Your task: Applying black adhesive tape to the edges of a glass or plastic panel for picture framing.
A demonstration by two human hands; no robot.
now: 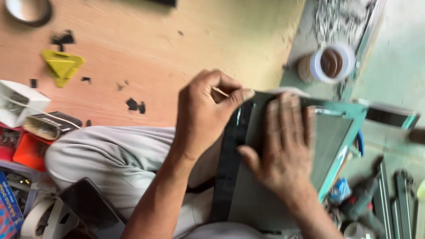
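A grey metal panel (330, 141) with teal-edged film rests on my lap, and a black strip (228, 177) runs along its left edge. My left hand (206, 113) is curled at the strip's top end, thumb and fingers pinching a thin pale pin (220, 92). My right hand (283, 148) lies flat on the panel with its fingers spread. Its thumb touches the strip's edge. My knee in grey trousers (115, 155) lies under both arms.
The wooden floor holds a yellow triangular piece (62, 66), black scraps (135, 105), a white box (17, 102) and orange trays (28, 150). A dark phone (90, 206) lies by my leg. A tape roll (332, 64) stands top right, a power drill (358, 199) and metal bars (400, 199) bottom right.
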